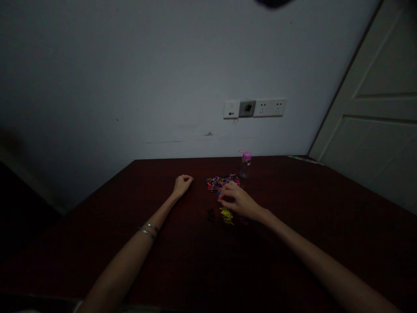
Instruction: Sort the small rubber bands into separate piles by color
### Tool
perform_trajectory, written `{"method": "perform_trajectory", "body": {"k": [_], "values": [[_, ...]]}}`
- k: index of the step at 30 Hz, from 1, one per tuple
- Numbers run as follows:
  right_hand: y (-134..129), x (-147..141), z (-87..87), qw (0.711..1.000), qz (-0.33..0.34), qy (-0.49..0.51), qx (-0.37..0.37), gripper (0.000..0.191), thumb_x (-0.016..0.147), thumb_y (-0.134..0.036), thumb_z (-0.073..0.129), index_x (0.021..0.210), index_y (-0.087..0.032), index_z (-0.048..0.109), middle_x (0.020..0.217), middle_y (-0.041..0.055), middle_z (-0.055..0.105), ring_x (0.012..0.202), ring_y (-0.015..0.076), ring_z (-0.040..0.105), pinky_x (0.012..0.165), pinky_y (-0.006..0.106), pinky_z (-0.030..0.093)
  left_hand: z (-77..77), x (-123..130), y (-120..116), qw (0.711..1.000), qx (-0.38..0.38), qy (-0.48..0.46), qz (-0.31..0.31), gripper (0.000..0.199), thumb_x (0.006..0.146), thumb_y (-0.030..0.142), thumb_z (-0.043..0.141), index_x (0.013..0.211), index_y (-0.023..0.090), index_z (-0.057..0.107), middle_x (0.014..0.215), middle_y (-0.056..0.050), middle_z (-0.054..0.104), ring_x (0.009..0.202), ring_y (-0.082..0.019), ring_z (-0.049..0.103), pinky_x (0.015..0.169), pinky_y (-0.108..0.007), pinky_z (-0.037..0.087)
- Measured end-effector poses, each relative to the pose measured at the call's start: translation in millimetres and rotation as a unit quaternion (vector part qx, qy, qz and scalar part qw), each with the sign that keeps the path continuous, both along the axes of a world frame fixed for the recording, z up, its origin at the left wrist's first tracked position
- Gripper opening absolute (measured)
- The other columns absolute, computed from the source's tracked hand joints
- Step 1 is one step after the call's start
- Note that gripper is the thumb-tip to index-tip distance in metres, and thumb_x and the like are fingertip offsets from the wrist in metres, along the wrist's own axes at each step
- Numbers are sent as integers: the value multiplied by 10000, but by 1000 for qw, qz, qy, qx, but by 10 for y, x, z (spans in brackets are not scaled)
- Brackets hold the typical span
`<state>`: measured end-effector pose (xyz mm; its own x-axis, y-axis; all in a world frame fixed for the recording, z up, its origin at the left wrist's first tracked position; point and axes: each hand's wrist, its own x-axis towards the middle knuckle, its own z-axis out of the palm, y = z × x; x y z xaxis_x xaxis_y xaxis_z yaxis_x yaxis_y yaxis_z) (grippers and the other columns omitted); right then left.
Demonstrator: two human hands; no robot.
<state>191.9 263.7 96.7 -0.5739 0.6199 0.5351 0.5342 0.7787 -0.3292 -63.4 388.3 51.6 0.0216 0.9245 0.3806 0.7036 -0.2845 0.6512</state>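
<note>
My right hand hovers at the near edge of a mixed pile of small coloured bands, which look like rubber bands. Its thumb and fingers are bent together in a pinch; whatever they may hold is too small to make out. Just below this hand lies a heap of yellow bands. To its left is a small group of dark bands, and to its right a few pinkish bands, partly in shadow. My left hand rests on the table left of the mixed pile, fingers curled closed, with nothing visible in them.
A clear bottle with a pink lid stands behind the mixed pile. The dark red table meets a pale wall carrying sockets and a switch. A white panelled door is at the right. The room is dim.
</note>
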Motion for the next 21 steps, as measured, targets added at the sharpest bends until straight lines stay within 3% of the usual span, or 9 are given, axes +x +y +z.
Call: {"method": "perform_trajectory", "body": {"k": [2, 6, 12, 17, 21], "values": [[-124, -148, 0, 998, 39, -42, -5, 88, 777, -246, 549, 771, -199, 623, 869, 50, 547, 855, 172, 452, 717, 289, 398, -15, -8, 12, 1000, 0, -1, -1, 224, 725, 237, 483, 774, 149, 683, 851, -58, 671, 841, -177, 598, 808, -278, 432], [-201, -285, -84, 994, 49, -98, 13, 80, 763, -233, 571, 750, -182, 632, 900, 58, 527, 865, 174, 436, 748, 303, 392, -41, -21, 26, 1000, 3, -1, -12, 228, 725, 240, 483, 781, 143, 681, 850, -60, 672, 845, -176, 598, 810, -276, 430], [-130, -286, -132, 998, 25, -62, 23, 120, 771, -282, 570, 806, -191, 642, 943, 65, 517, 916, 189, 424, 793, 335, 383, -28, -8, 1, 1000, -7, -12, -9, 233, 727, 252, 482, 783, 140, 678, 858, -61, 670, 836, -175, 600, 803, -269, 431], [13, -85, -55, 999, -16, 1, 28, 125, 796, -264, 532, 827, -192, 630, 925, 62, 544, 900, 185, 449, 803, 348, 377, 4, 23, -37, 1000, -5, 22, -9, 238, 739, 252, 468, 787, 141, 673, 863, -63, 661, 832, -170, 589, 790, -257, 425], [245, 299, -49, 995, -83, 52, 36, 153, 809, -276, 498, 804, -192, 626, 901, 60, 570, 872, 185, 476, 776, 339, 392, 59, 83, -137, 994, -7, 111, -10, 229, 753, 269, 463, 806, 175, 664, 901, -44, 632, 838, -164, 570, 762, -250, 420]]}}
